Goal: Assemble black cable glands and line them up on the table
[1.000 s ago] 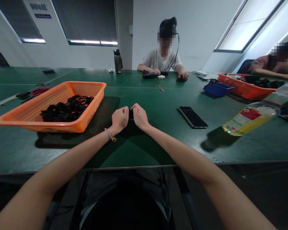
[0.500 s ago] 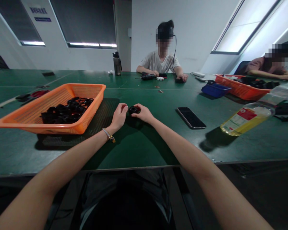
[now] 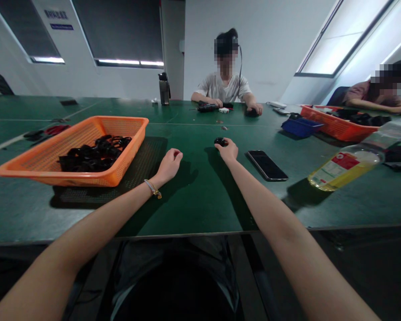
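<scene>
The right hand reaches out over the table, well to the right of the basket. Its fingertips close narrowly on a small black part, which sits on the table surface, level with the basket's far rim. The left hand rests just right of the basket on the edge of the mat under it, with fingers loosely curled and holding nothing. More black parts are heaped inside the basket. Farther right of the basket, past the right hand, lie a phone and then a bottle on its side. Across the table from the basket, a person sits with both hands on the table.
</scene>
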`<state>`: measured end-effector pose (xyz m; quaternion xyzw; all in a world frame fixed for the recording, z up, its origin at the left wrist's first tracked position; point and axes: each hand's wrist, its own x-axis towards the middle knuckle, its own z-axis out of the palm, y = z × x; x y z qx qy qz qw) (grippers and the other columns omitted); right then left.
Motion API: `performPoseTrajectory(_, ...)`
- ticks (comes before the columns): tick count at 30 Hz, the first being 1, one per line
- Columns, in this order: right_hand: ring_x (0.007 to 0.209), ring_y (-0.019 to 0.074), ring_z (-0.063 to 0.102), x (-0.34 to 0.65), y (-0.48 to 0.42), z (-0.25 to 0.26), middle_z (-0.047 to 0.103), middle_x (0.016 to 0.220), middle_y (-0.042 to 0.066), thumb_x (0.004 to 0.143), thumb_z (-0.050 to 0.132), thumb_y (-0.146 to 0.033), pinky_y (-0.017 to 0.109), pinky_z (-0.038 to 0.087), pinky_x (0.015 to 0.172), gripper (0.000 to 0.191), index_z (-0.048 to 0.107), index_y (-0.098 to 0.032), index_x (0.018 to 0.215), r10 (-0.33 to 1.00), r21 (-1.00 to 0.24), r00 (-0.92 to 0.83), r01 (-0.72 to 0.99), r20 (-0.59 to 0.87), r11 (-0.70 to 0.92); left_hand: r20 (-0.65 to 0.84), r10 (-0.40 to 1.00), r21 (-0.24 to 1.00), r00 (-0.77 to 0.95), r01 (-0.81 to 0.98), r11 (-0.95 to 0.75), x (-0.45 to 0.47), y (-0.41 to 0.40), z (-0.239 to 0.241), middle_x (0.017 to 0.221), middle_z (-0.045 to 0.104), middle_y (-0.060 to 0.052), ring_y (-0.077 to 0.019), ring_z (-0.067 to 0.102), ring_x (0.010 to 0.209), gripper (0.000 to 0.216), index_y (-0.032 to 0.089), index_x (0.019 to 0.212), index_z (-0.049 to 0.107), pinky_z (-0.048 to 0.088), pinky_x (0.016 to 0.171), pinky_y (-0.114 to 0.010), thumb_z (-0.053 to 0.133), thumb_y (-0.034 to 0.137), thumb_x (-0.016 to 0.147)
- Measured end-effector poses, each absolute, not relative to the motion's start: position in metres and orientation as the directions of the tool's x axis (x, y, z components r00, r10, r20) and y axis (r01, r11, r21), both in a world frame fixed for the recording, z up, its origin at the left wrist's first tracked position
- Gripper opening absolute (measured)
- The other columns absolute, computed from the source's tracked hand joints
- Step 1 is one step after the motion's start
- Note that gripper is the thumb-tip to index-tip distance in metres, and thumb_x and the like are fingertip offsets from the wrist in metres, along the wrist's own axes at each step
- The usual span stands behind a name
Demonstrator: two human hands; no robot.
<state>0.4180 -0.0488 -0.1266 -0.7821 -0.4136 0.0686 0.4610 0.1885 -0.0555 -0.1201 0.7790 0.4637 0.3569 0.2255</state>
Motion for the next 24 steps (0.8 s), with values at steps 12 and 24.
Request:
performPoseTrajectory(12,0.123,0.0336,0.040,0.402,-0.057,-0.123,0.033,0.135,0.020,0.071,0.050,-0.009,0.050,0.037,0.099,0.058,0.040,-0.010,0.128,0.678,-0.644,0.547,0.752,0.491,-0.140,0.360,0.641,0.144,0.677,0.639,-0.756,0.191,-0.085,-0.110,0.108,0.057,-0.015,-0.0261,0.052,0.101,0.020,0.011,0.096,0.057,0.041,0.087,-0.038,0.048,0.021,0.082)
performPoseTrajectory(24,0.114,0.0287,0.044,0.380,-0.059,-0.125,0.045,0.120,0.018,0.072,0.045,-0.006,0.047,0.039,0.099,0.048,0.045,-0.009,0.120,0.734,-0.345,0.147,0.930,0.663,0.124,0.339,0.765,-0.144,0.548,0.834,-0.533,0.165,-0.093,-0.045,0.101,0.057,-0.022,-0.0290,0.056,0.094,0.029,0.004,0.100,0.055,0.044,0.074,-0.038,0.033,0.019,0.090)
